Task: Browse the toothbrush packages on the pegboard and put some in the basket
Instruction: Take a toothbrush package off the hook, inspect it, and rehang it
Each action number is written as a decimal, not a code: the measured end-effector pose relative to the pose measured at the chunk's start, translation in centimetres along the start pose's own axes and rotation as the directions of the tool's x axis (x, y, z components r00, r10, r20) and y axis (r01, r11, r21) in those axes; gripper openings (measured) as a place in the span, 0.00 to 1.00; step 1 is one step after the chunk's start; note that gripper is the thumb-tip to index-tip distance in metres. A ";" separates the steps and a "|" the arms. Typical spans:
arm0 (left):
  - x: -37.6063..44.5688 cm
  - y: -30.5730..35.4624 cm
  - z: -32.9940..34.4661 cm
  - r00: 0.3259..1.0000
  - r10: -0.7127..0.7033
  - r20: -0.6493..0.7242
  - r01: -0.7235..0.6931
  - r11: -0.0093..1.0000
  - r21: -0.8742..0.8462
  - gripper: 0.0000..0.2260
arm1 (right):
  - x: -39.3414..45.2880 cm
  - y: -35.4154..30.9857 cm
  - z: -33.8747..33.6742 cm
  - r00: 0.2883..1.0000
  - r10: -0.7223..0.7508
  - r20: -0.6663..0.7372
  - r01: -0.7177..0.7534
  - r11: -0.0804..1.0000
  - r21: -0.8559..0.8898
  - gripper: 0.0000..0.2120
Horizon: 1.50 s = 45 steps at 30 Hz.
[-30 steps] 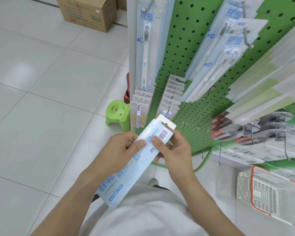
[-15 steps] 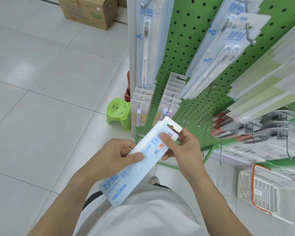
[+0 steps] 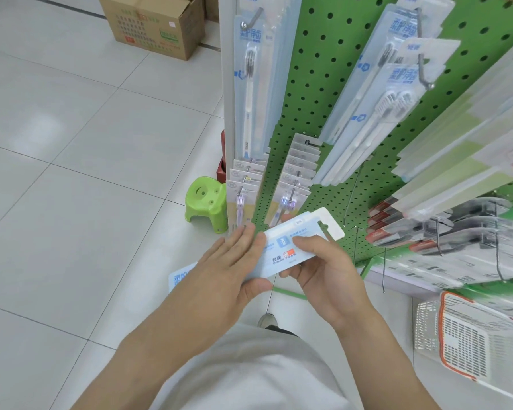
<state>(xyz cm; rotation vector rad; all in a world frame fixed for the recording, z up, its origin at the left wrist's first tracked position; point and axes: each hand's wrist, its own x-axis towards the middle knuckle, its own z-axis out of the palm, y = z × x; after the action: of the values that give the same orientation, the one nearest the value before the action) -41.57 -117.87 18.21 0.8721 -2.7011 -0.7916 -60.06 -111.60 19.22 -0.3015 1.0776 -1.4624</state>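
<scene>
Glossy clear plastic toothbrush package (image 3: 290,247); perforated painted pegboard (image 3: 323,84) with metal hooks (image 3: 424,72); glossy floor tiles (image 3: 71,143); matt cardboard box (image 3: 154,25); smooth plastic stool (image 3: 205,202).

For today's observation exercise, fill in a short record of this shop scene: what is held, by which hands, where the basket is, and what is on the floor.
held: toothbrush package
hands: left hand and right hand, both gripping the package
basket: white, orange rim, lower right, below the pegboard
package in basket: no
floor: green stool, cardboard box

Toothbrush package (image 3: 290,247) turned flatter, near horizontal; left hand (image 3: 228,267) now lies over its middle.
</scene>
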 end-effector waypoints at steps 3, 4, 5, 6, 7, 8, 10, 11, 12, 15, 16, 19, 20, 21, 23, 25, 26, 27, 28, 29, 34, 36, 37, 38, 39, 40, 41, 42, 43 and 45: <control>0.3 0.6 -0.3 0.995 0.091 -0.032 -0.090 0.995 0.036 0.34 | -0.4 -0.4 -0.2 0.998 0.004 0.061 -0.006 1.000 0.023 0.23; 0.3 0.8 -0.4 0.996 0.087 -0.019 -0.088 0.996 -0.015 0.35 | -0.4 -0.5 -0.3 0.996 -0.009 0.088 0.007 1.000 0.012 0.28; 0.3 0.9 -0.3 0.999 0.042 -0.009 -0.042 0.995 -0.086 0.33 | -0.5 -0.7 -0.6 0.992 -0.028 0.126 0.028 1.000 -0.003 0.34; 0.3 1.0 -0.4 1.000 -0.023 0.005 0.023 0.988 -0.152 0.26 | -0.6 -0.9 -0.8 0.983 -0.051 0.176 0.056 0.998 -0.021 0.37; 0.4 0.8 -0.4 0.997 -0.076 0.007 0.075 0.976 -0.204 0.16 | -0.8 -1.2 -1.0 0.968 -0.084 0.237 0.095 0.995 -0.038 0.36; 0.5 0.6 -0.7 0.995 -0.102 -0.010 0.096 0.957 -0.273 0.12 | -1.0 -1.6 -1.1 0.948 -0.119 0.294 0.143 0.988 -0.060 0.32; 0.8 0.4 -1.0 0.991 -0.133 -0.008 0.118 0.907 -0.404 0.14 | -1.3 -2.6 -1.1 0.937 -0.161 0.309 0.231 0.951 -0.207 0.22; 0.9 0.4 -1.2 0.989 -0.147 0.013 0.136 0.876 -0.463 0.15 | -1.4 -3.2 -1.0 0.946 -0.179 0.269 0.264 0.909 -0.324 0.18; 1.0 0.5 -1.2 0.986 -0.166 0.023 0.154 0.847 -0.509 0.16 | -1.5 -3.7 -1.0 0.948 -0.203 0.246 0.293 0.858 -0.422 0.16; 1.8 1.5 -0.7 0.982 -0.187 0.013 0.148 0.728 -0.670 0.16 | -1.8 -5.4 -1.0 0.922 -0.275 0.272 0.379 0.783 -0.494 0.15; 2.1 1.9 -0.6 0.981 -0.194 0.016 0.147 0.685 -0.714 0.17 | -1.9 -5.8 -1.0 0.913 -0.310 0.264 0.405 0.766 -0.499 0.15; 3.3 1.8 0.3 0.984 -0.163 0.071 0.159 0.627 -0.763 0.32 | -2.0 -6.4 -0.7 0.896 -0.363 0.257 0.439 0.816 -0.377 0.17; 3.5 1.7 0.6 0.983 -0.142 0.113 0.177 0.621 -0.763 0.34 | -2.0 -6.4 -0.5 0.895 -0.371 0.249 0.438 0.837 -0.328 0.18; 3.7 1.7 0.7 0.980 -0.117 0.158 0.197 0.624 -0.757 0.34 | -2.0 -6.4 -0.4 0.894 -0.385 0.231 0.442 0.846 -0.300 0.19; 4.1 1.8 0.6 0.973 -0.087 0.212 0.217 0.647 -0.731 0.30 | -2.2 -6.5 -0.3 0.883 -0.428 0.191 0.467 0.841 -0.274 0.21; 4.4 2.2 0.6 0.980 -0.065 0.186 0.185 0.634 -0.751 0.24 | -2.4 -6.9 -0.3 0.858 -0.491 0.148 0.513 0.822 -0.247 0.20; 4.8 2.3 0.6 0.984 -0.063 0.169 0.171 0.627 -0.760 0.25 | -2.5 -7.1 -0.2 0.843 -0.522 0.128 0.537 0.809 -0.240 0.19; 5.2 2.5 0.6 0.986 -0.066 0.153 0.160 0.630 -0.759 0.29 | -2.6 -7.4 0.0 0.826 -0.552 0.112 0.562 0.793 -0.236 0.18; 5.6 2.8 0.5 0.989 -0.075 0.130 0.148 0.648 -0.748 0.31 | -2.7 -7.6 0.2 0.807 -0.581 0.104 0.588 0.775 -0.233 0.17; 6.1 3.0 0.4 0.991 -0.089 0.102 0.136 0.667 -0.732 0.29 | -2.8 -7.9 0.4 0.786 -0.611 0.101 0.615 0.753 -0.235 0.17; 7.8 4.9 -0.7 0.995 -0.096 0.002 0.068 0.692 -0.718 0.25 | -3.0 -9.9 1.7 0.703 -0.704 0.098 0.698 0.657 -0.285 0.17; 8.4 5.3 -0.5 0.994 -0.112 -0.016 0.065 0.679 -0.731 0.26 | -2.8 -10.6 1.9 0.691 -0.718 0.086 0.704 0.641 -0.306 0.16; 8.6 5.3 -0.4 0.992 -0.122 -0.017 0.070 0.676 -0.733 0.26 | -2.7 -10.8 1.9 0.690 -0.720 0.078 0.700 0.636 -0.324 0.16; 8.7 5.3 -0.2 0.993 -0.120 -0.016 0.070 0.678 -0.732 0.26 | -2.6 -10.9 1.9 0.691 -0.719 0.072 0.694 0.632 -0.345 0.16; 8.8 5.3 0.0 0.994 -0.110 -0.009 0.068 0.677 -0.733 0.29 | -2.5 -10.9 1.9 0.692 -0.719 0.068 0.689 0.627 -0.364 0.16; 8.9 5.3 0.2 0.994 -0.109 0.005 0.078 0.676 -0.733 0.32 | -2.5 -11.0 2.0 0.689 -0.721 0.066 0.687 0.622 -0.377 0.16; 8.9 5.3 0.3 0.993 -0.115 0.006 0.083 0.677 -0.732 0.33 | -2.4 -11.0 2.1 0.685 -0.726 0.060 0.687 0.616 -0.385 0.17; 8.9 5.3 0.3 0.992 -0.122 -0.005 0.079 0.675 -0.734 0.32 | -2.4 -11.1 2.2 0.680 -0.732 0.046 0.688 0.614 -0.387 0.17; 9.0 5.4 0.2 0.991 -0.130 -0.022 0.071 0.666 -0.743 0.30 | -2.3 -11.1 2.3 0.675 -0.737 0.028 0.689 0.616 -0.382 0.19; 9.2 5.7 0.0 0.988 -0.141 -0.056 0.050 0.651 -0.757 0.31 | -2.2 -11.2 2.4 0.670 -0.742 0.001 0.691 0.624 -0.365 0.22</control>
<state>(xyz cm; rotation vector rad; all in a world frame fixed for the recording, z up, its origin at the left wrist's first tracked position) -51.77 -119.42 21.54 0.7897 -1.8986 -1.6620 -65.02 -112.57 29.74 -0.9842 1.4244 -2.0310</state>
